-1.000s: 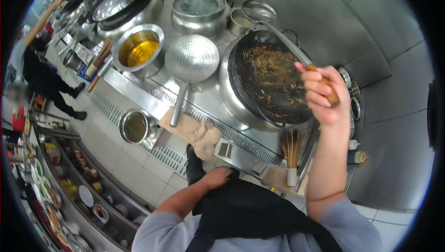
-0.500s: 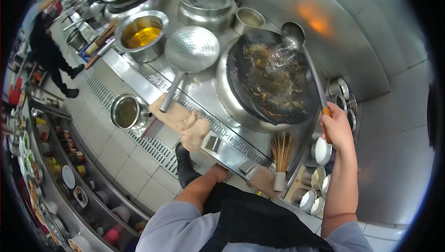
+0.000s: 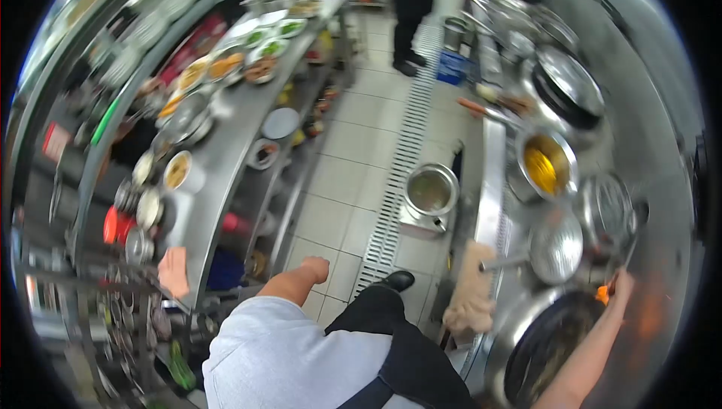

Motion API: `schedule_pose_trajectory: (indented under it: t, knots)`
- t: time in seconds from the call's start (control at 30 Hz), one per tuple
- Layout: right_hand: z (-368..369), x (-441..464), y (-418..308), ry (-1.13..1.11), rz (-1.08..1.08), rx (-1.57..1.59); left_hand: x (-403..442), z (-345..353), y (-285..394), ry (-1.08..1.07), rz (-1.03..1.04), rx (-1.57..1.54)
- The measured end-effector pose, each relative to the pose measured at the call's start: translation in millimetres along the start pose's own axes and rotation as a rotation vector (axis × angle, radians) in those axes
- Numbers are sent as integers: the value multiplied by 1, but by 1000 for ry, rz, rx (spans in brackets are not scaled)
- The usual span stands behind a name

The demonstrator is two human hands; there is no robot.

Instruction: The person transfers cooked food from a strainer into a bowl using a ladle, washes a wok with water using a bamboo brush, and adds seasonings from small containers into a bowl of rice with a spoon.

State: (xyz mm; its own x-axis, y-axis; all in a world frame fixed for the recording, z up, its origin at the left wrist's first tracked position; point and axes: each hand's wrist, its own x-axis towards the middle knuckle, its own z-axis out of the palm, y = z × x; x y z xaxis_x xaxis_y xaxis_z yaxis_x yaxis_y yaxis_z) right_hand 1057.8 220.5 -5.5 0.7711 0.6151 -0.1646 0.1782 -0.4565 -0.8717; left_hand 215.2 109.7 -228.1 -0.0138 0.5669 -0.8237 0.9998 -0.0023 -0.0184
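At the right, my right hand (image 3: pixel 621 286) is closed round the ladle (image 3: pixel 602 295), whose orange grip shows beside the fingers. The wok (image 3: pixel 553 341) lies below that hand, partly cut off by my forearm and the frame edge. Held out over the floor, my left hand (image 3: pixel 316 268) is curled into a fist, with nothing visible in it. A perforated strainer (image 3: pixel 556 245) rests on the stove, its handle pointing left over a crumpled tan cloth (image 3: pixel 470 289).
A pot of yellow oil (image 3: pixel 541 168) and a lidded wok (image 3: pixel 569 82) stand along the stove. On the floor is a metal pot (image 3: pixel 431 189) beside the drain grate (image 3: pixel 398 176). A steel counter (image 3: pixel 226 176) with dishes lines the left. Another person (image 3: pixel 414 10) stands at the far end.
My view has swung left, bringing the aisle and left counter into sight. The wok and ladle now sit at the lower right. My left fist shows more fully; my right hand still holds the ladle.
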Motion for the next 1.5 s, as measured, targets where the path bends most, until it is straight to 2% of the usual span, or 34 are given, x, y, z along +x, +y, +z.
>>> schedule_pose_trajectory:
  t: [0.03, 0.1, 0.17, 0.23, 0.27, 0.33, 0.43, 0.47, 0.53, 0.57, 0.6, 0.83, 0.97, 1.03, 1.17, 1.27, 1.37, 1.43, 1.5]
  knots:
    - [12, 35, 16, 10, -51, -172, -6, 0, -9, -33, -29, 2]
    - [35, 37, -3, -65, 120, -168, -23, 17, -30, -34, -84, -88]
    - [45, 26, -21, -126, 294, 555, -33, 29, -40, -45, -127, -166]
    - [20, 78, 1, -469, 285, 926, -41, 47, -42, -146, -115, -211]
    - [19, 79, -2, -491, 288, 918, -43, 54, -42, -147, -128, -229]
    - [2, 78, 0, -489, 377, 1260, -37, 58, -38, -176, -103, -246]
    - [-12, 2, -26, -485, 374, 1394, -18, 46, -32, -169, -58, -230]
    - [-27, 8, -12, -489, 369, 1396, -21, 37, -27, -163, -58, -232]
    - [-68, 27, 27, -359, 94, 1158, -37, 14, -17, 61, -120, -392]
    - [-73, -35, -3, -612, 193, 1273, -44, 6, -15, 66, -116, -386]
    - [-84, -71, -6, -594, 215, 1258, -50, 0, -11, 77, -95, -380]
    - [-143, -220, 42, -93, 225, 731, -49, 51, -1, 44, -44, -321]
    - [-153, -271, 70, 18, 291, 536, -49, 99, -4, -19, 1, -285]
    - [-156, -283, 79, 41, 303, 486, -51, 118, -7, -76, 13, -219]
    - [-163, -294, 90, 80, 312, 417, -89, 106, -10, -112, -53, -260]
    - [-167, -289, 90, 91, 313, 373, -83, 107, -17, -58, -109, -317]
    - [-166, -273, 85, 94, 293, 336, -65, 105, -25, -37, -85, -306]
    - [-165, -253, 77, 90, 263, 310, -69, 93, -26, 54, -7, -354]
    - [-158, -223, 66, 75, 219, 280, -71, 78, -21, 36, -22, -337]
